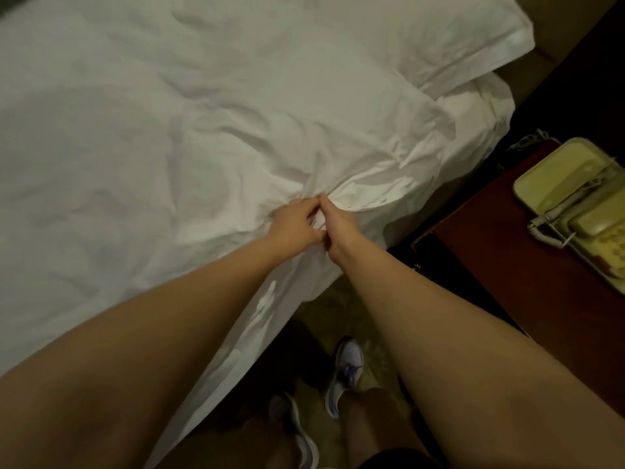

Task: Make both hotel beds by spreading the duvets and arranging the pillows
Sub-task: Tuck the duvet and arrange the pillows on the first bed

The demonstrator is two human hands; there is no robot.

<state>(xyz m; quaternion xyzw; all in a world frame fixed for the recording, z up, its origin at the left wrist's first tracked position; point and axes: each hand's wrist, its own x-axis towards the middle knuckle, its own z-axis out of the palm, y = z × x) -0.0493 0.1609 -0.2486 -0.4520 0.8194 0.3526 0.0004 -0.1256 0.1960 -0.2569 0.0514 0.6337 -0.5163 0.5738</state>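
Observation:
A white duvet [142,137] covers the bed, creased and bunched near its right edge. Both my hands meet at that edge. My left hand [296,223] has its fingers curled into a fold of the duvet. Close beside it, my right hand [338,228] grips the same bunched fabric, with wrinkles fanning out from the hold. A white pillow [439,42] lies at the head of the bed, top right. The duvet's side hangs down over the bed edge [257,319] toward the floor.
A dark wooden nightstand [507,265] stands to the right of the bed with a cream corded telephone [575,204] on it. A narrow strip of patterned carpet [341,309] runs between bed and nightstand, where my feet in pale sneakers [345,374] stand.

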